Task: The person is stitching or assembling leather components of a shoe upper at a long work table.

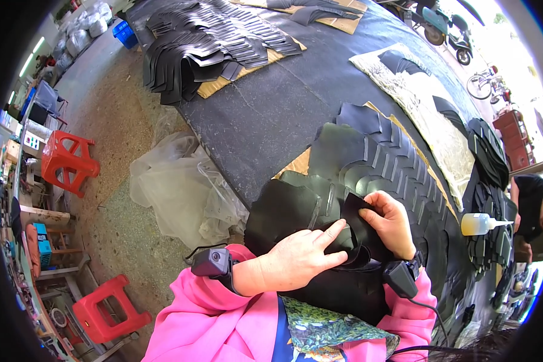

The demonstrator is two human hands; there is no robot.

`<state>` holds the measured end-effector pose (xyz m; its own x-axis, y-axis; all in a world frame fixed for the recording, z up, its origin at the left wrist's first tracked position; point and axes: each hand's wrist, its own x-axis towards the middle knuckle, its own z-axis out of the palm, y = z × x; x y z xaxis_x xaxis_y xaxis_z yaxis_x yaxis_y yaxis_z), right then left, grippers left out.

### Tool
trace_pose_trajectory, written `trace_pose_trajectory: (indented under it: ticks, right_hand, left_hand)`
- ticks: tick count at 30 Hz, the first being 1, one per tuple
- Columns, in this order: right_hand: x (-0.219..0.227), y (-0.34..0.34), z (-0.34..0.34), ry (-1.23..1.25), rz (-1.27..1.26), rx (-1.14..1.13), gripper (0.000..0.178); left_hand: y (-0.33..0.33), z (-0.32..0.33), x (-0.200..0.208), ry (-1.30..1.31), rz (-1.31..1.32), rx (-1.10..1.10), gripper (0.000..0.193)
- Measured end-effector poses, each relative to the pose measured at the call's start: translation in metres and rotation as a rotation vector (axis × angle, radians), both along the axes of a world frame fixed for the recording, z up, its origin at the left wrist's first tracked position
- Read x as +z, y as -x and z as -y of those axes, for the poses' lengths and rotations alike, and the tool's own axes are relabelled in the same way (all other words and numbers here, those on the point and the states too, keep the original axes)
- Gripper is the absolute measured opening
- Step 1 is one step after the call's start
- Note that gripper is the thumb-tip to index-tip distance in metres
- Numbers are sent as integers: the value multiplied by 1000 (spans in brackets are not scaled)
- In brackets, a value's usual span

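Observation:
My right hand [392,224] pinches the upper edge of a black leather-like piece [357,221] between thumb and fingers, holding it bent upward. My left hand [304,256] lies just left of it, index finger stretched out and touching the black material near the piece's lower part. Beneath both hands are overlapping black cut pieces [286,208], with a pale strip along some edges. Rows of similar overlapping pieces [387,166] fan out beyond my hands. A squeeze bottle [475,224] of yellowish liquid with a white nozzle lies to the right of my right hand.
A black-covered table [253,130] carries a large stack of black pieces [217,45] at the far left and a pale sheet [419,99] at the right. Crumpled clear plastic [178,181] hangs by the table's left edge. Red stools [69,160] stand on the floor. Another person [528,202] is at far right.

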<state>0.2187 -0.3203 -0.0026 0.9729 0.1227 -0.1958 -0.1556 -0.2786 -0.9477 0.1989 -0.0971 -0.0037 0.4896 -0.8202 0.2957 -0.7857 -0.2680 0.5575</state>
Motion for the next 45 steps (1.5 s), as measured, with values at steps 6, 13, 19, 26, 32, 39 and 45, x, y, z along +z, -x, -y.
trace_pose_trajectory:
  ticks: [6,13,19,26,32,39,45]
  right_hand:
    - [2,0,-3,59,18,16,10]
    - [3,2,-15,540,447,2,11]
    - [2,-1,-16,577,465,11,12]
    - [2,-2,-17,641,464,33,14]
    - [7,1,-20,872,535,199,32]
    - [17,8,-18,1033,682,222,32]
    - [64,55,-32,342,650,86,21]
  left_hand:
    - [-4,2,-2,-38,-27,-15,38]
    - [-7,3,5,-135,-90,-53,40]
    - [-8,3,0,-94,-96,-56,40]
    - [-9,3,0,-86,-95,-53,39]
    - [-12,-3,5,-84,-169,-57,36]
    - [0,-28,40,281,-970,102,32]
    - [32,-17,19,1268,-1636,195,31]
